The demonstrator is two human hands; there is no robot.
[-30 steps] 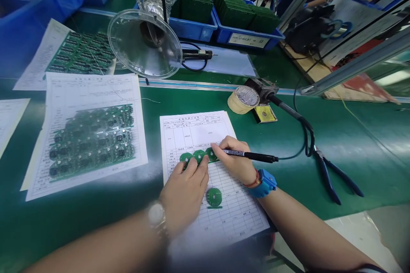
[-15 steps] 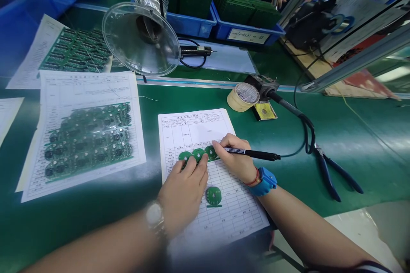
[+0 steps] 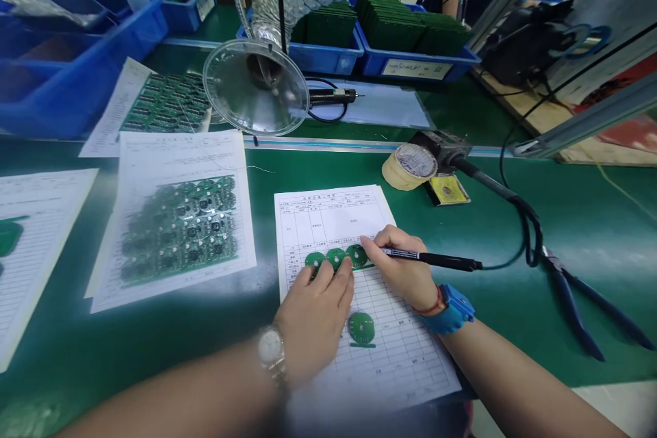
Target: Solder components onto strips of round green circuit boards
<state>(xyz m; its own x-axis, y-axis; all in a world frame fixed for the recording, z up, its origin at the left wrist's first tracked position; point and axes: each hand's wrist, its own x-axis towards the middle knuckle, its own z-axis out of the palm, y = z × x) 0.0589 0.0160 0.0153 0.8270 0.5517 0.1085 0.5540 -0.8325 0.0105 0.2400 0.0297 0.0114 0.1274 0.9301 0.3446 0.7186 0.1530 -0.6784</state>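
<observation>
A strip of round green circuit boards [image 3: 337,258] lies across a printed form [image 3: 336,215] on the green bench. My left hand [image 3: 315,321] rests flat, its stretched fingertips touching the strip's lower edge and partly covering it. Gripped in my right hand [image 3: 405,267] is a black marker pen [image 3: 452,261], pointing left, its tip end hidden by the fingers beside the strip's right end. A single round green board [image 3: 362,327] with a thin edge piece lies lower on the form, just right of my left hand.
Bagged circuit boards [image 3: 205,226] lie on papers at left. Behind are a clear fume hood [image 3: 256,89], an electric screwdriver [image 3: 332,96] and blue bins [image 3: 418,68]. To the right are a round tub [image 3: 409,168], a soldering iron holder [image 3: 441,149] and pliers [image 3: 575,294]. A person stands beyond.
The camera view has turned left, so everything appears shifted right and slightly down. Both hands keep about the same place on the form and strip.
</observation>
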